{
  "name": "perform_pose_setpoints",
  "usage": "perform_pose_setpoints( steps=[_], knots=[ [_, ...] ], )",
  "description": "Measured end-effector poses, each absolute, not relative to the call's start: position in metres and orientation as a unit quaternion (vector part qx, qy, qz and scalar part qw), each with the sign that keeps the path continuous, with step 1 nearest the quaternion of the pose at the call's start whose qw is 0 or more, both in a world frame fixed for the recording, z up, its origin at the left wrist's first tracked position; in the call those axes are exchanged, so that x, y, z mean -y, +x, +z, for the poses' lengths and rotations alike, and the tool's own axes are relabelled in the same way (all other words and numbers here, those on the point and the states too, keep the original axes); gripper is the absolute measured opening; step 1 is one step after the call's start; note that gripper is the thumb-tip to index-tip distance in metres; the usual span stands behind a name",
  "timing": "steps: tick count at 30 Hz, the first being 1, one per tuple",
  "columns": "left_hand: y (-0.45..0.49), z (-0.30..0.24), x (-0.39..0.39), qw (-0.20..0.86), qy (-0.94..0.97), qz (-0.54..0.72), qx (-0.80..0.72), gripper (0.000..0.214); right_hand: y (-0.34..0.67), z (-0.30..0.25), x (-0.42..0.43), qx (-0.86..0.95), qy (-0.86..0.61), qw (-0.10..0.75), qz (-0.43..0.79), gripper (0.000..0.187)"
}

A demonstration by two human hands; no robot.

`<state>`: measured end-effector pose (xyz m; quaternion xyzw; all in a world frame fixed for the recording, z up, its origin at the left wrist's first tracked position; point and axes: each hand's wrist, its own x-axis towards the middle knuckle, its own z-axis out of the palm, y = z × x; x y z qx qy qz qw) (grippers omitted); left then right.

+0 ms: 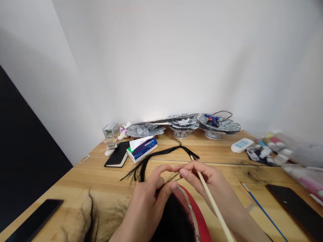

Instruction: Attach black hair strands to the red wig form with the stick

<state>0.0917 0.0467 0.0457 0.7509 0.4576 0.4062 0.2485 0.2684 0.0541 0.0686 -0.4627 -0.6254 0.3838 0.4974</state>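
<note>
My right hand (210, 179) grips a slim pale wooden stick (214, 203) like a pen; its far tip points up and away. My left hand (148, 196) is closed, fingers bent, with a thin strand of dark hair (174, 175) running from it to my right fingertips. Both hands meet over a rounded red form (203, 222). A mass of black hair (174, 218) covers the form, edged by a pale band (190, 210) with small metal pins. My left hand hides part of the hair, and the stick's working tip is too small to make out.
Beyond my hands lie a long black hair bundle (161, 152), a tissue box (142, 149) and a black notebook (118, 154). Phones lie at left (35, 218) and right. A blue paintbrush (263, 210) and loose hair are nearby. Grey paper models (181, 126) and a glue gun (212, 119) line the wall.
</note>
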Motion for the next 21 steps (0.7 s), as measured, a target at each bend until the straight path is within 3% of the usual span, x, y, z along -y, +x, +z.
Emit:
perform_pose_setpoints(
  steps=[3, 6, 9, 13, 18, 21],
  knots=[
    [0.083, 0.041, -0.042, 0.067, 0.825, 0.385, -0.409, 0.022, 0.262, 0.067, -0.051, 0.625, -0.469, 0.484, 0.394, 0.021],
    [0.076, 0.041, -0.039, -0.012, 0.855, 0.347, -0.386, 0.028, 0.258, 0.063, -0.048, 0.629, -0.477, 0.455, 0.412, 0.022],
    [0.066, 0.044, -0.038, -0.039, 0.852, 0.345, -0.391, 0.028, 0.261, 0.057, -0.047, 0.619, -0.470, 0.452, 0.437, 0.027],
    [0.052, 0.043, -0.041, -0.091, 0.808, 0.401, -0.422, 0.018, 0.286, 0.039, -0.050, 0.538, -0.475, 0.534, 0.446, 0.033],
    [0.057, 0.034, -0.041, -0.095, 0.794, 0.376, -0.468, 0.030, 0.326, 0.000, -0.043, 0.407, -0.530, 0.579, 0.467, 0.053],
    [0.069, 0.026, -0.036, -0.078, 0.836, 0.368, -0.400, 0.030, 0.328, -0.017, -0.034, 0.397, -0.558, 0.582, 0.438, 0.055]
  ],
)
